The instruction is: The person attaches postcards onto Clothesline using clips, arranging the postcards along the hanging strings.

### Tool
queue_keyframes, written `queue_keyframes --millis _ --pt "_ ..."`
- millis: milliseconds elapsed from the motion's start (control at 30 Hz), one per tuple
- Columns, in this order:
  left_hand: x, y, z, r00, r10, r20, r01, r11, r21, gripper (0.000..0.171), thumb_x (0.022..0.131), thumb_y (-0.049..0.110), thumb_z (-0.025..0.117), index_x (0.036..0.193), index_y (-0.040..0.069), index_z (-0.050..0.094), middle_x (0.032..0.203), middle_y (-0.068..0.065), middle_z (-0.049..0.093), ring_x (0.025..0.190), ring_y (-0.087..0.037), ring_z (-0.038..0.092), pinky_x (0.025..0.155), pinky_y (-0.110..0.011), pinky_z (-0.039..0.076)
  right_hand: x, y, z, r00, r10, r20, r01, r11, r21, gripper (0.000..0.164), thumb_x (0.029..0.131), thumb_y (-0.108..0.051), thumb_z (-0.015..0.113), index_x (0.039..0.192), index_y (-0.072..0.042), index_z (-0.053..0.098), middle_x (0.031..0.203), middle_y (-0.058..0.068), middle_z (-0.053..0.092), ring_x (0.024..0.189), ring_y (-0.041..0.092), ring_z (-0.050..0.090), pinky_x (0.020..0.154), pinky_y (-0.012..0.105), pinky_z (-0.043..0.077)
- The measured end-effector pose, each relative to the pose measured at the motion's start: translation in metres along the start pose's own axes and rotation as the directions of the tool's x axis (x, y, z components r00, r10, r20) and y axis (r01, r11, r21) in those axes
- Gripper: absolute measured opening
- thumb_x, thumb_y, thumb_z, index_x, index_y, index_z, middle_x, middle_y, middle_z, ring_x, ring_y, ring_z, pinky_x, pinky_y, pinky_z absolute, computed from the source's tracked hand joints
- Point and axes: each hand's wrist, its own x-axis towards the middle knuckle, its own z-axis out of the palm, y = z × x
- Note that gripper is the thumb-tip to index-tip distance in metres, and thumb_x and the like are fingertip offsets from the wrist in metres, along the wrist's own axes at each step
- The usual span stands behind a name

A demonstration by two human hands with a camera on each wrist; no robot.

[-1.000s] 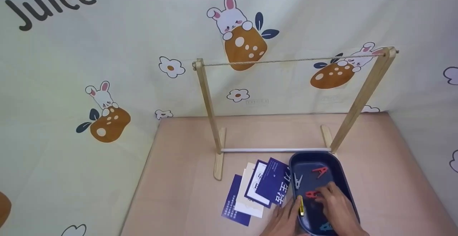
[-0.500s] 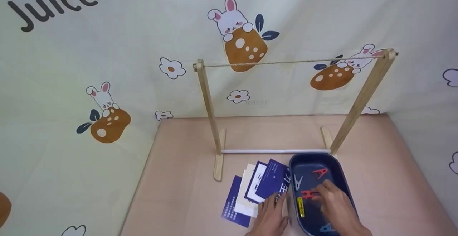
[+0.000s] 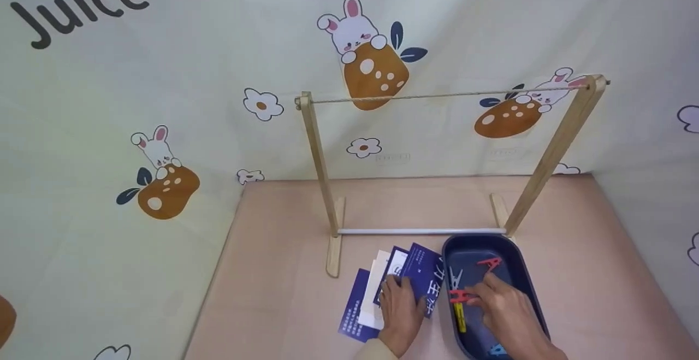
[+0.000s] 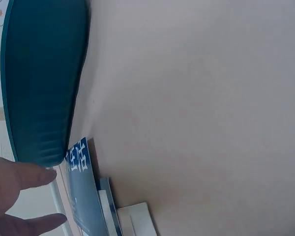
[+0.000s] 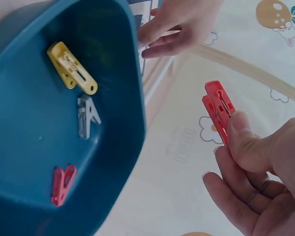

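Note:
My right hand (image 3: pixel 507 308) is over the dark blue tray (image 3: pixel 525 272). Its thumb and fingers pinch a red clothespin (image 5: pixel 217 104) by one end, raised beside the tray wall in the right wrist view. Fanned out left of the tray lie several cards: a blue one with white lettering (image 3: pixel 421 267) on top, then a white-and-blue one, a cream one (image 3: pixel 370 289) and another blue one (image 3: pixel 352 311). Over this fan is my left hand (image 3: pixel 401 311), fingertips at the top cards. In the left wrist view its thumb and a finger are apart near the blue card (image 4: pixel 83 196).
Inside the tray lie a yellow clothespin (image 5: pixel 71 69), a grey one (image 5: pixel 86 118), another red one (image 5: pixel 63 185) and a blue one (image 3: pixel 497 350). Behind stands a wooden frame (image 3: pixel 554 155) with a string (image 3: pixel 448 95) across its top and a white bar (image 3: pixel 420 231) low down.
My left hand has moved from the tray's left edge leftward onto the cards. My right hand has shifted the red clothespin left, toward the tray's left wall.

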Motion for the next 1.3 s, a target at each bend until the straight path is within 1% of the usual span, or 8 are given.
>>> queue_keyframes --millis 167,333,467,633,833,1033,1200,1300 --pt "0.008 -0.001 0.004 0.995 -0.070 0.066 0.072 0.997 -0.028 0.069 0.061 0.036 0.083 0.113 -0.001 0.056 0.110 -0.019 0.046 0.102 -0.031 0.046 0.086 -0.048 0.044 0.000 -0.005 -0.004 1.000 -0.003 0.010 0.003 1.000 0.020 0.013 0.065 -0.012 0.081 0.074 -0.016 0.071 0.063 -0.013 0.043 0.055 -0.006 0.042 0.048 0.006 0.039" --pt "0.012 -0.004 0.012 0.992 -0.114 0.051 0.116 0.992 -0.046 0.076 0.055 0.034 0.087 0.117 0.003 0.053 0.104 -0.014 0.043 0.098 -0.027 0.045 0.082 -0.043 0.044 -0.003 -0.007 -0.004 1.000 -0.022 0.003 0.022 0.999 0.033 0.014 0.065 -0.011 0.081 0.075 -0.015 0.071 0.063 -0.013 0.044 0.055 -0.007 0.043 0.048 0.006 0.040" --pt "0.013 -0.004 0.015 0.991 -0.130 0.027 0.131 0.990 -0.057 0.082 0.049 0.033 0.089 0.116 0.002 0.053 0.100 -0.014 0.044 0.094 -0.027 0.045 0.078 -0.042 0.045 -0.004 -0.007 -0.003 0.997 -0.066 -0.047 0.068 0.997 0.039 0.016 0.063 -0.008 0.082 0.073 -0.015 0.072 0.062 -0.014 0.043 0.055 -0.008 0.043 0.047 0.007 0.040" --pt "0.017 -0.003 0.015 0.982 -0.183 0.053 0.187 0.978 -0.092 0.087 0.045 0.029 0.090 0.117 0.000 0.052 0.097 -0.015 0.046 0.091 -0.027 0.048 0.075 -0.041 0.048 -0.003 -0.009 -0.001 0.985 -0.124 -0.122 0.130 0.990 0.046 0.020 0.057 -0.004 0.084 0.071 -0.013 0.072 0.061 -0.014 0.041 0.054 -0.009 0.040 0.044 0.008 0.038" --pt "0.021 -0.004 0.011 0.971 -0.231 0.060 0.238 0.960 -0.149 0.073 0.040 0.021 0.092 0.098 0.001 0.052 0.088 -0.013 0.044 0.081 -0.024 0.049 0.064 -0.036 0.049 0.001 -0.012 0.001 0.965 -0.195 -0.175 0.204 0.978 0.034 0.021 0.056 -0.007 0.085 0.071 -0.013 0.071 0.062 -0.012 0.044 0.053 -0.006 0.038 0.043 0.011 0.034" --pt "0.020 -0.012 -0.001 0.967 -0.225 0.120 0.250 0.929 -0.272 0.047 0.053 0.014 0.086 0.088 0.003 0.057 0.085 -0.009 0.045 0.077 -0.018 0.049 0.062 -0.031 0.048 0.004 -0.018 0.001 0.985 -0.146 -0.089 0.153 0.985 0.082 0.015 0.063 -0.010 0.081 0.074 -0.015 0.073 0.062 -0.014 0.043 0.054 -0.008 0.035 0.045 0.008 0.033" --pt "0.024 -0.022 -0.016 0.966 -0.195 0.172 0.249 0.885 -0.394 0.028 0.062 0.015 0.082 0.079 0.005 0.063 0.076 -0.003 0.057 0.068 -0.012 0.052 0.057 -0.026 0.044 0.010 -0.023 -0.002 0.992 -0.123 -0.037 0.126 0.987 0.101 0.013 0.067 -0.012 0.079 0.078 -0.016 0.074 0.063 -0.014 0.046 0.054 -0.008 0.037 0.045 0.008 0.036" --pt "0.029 -0.027 -0.026 0.952 -0.189 0.243 0.285 0.840 -0.463 0.022 0.068 0.015 0.079 0.081 0.003 0.065 0.073 -0.002 0.062 0.064 -0.009 0.056 0.056 -0.023 0.046 0.015 -0.024 -0.005 0.993 -0.116 -0.016 0.118 0.986 0.117 0.013 0.068 -0.013 0.078 0.080 -0.017 0.075 0.063 -0.015 0.046 0.055 -0.008 0.038 0.046 0.007 0.037"
